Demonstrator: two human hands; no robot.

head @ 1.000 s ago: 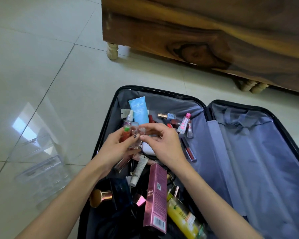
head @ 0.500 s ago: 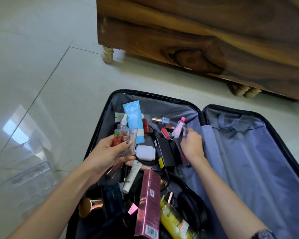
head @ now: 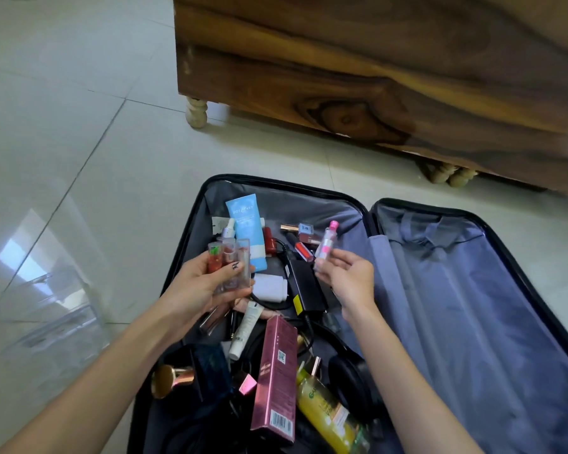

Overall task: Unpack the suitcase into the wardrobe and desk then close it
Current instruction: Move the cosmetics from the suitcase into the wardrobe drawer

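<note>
Our suitcase (head: 473,322) lies open on the floor (head: 63,126), the wooden cabinet (head: 374,77) at its twelve o'clock; over it our left hand (head: 204,286) grips several small bottles (head: 228,260), and at three o'clock our right hand (head: 348,280) pinches a pink-capped tube (head: 327,244).

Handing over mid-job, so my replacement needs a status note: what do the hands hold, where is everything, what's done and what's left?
Left hand grips a bunch of small clear lip-gloss tubes. Right hand pinches a small clear bottle with a pink cap. Both are over the open black suitcase on the tiled floor.
In its left half: light-blue tube, pink carton, yellow bottle, black charger, white plug, black headphones.
Done: suitcase opened, a few cosmetics in hand.
Left: carry everything to wardrobe and desk, then close the suitcase.
</note>
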